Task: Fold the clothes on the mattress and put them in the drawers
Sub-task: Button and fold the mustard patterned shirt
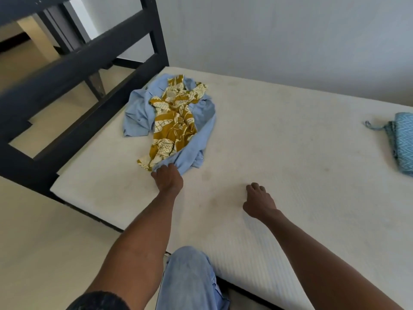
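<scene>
A crumpled light blue shirt (pixel 138 110) lies near the far left corner of the white mattress (pixel 279 157). A mustard and cream patterned garment (pixel 174 124) is heaped on top of it. My left hand (pixel 168 177) grips the near edge of the blue shirt, fingers closed on the cloth. My right hand (pixel 259 201) hovers low over the bare mattress, to the right of the pile, fingers loosely curled and holding nothing. A folded turquoise zigzag-patterned cloth (pixel 402 142) sits at the right edge of the mattress.
A black bed frame (pixel 73 70) with rails runs along the mattress's left side. A white wall (pixel 290 41) stands behind the bed. Pale floor (pixel 44 242) lies at the lower left. My knee in light blue jeans (pixel 190 278) rests against the mattress's near edge.
</scene>
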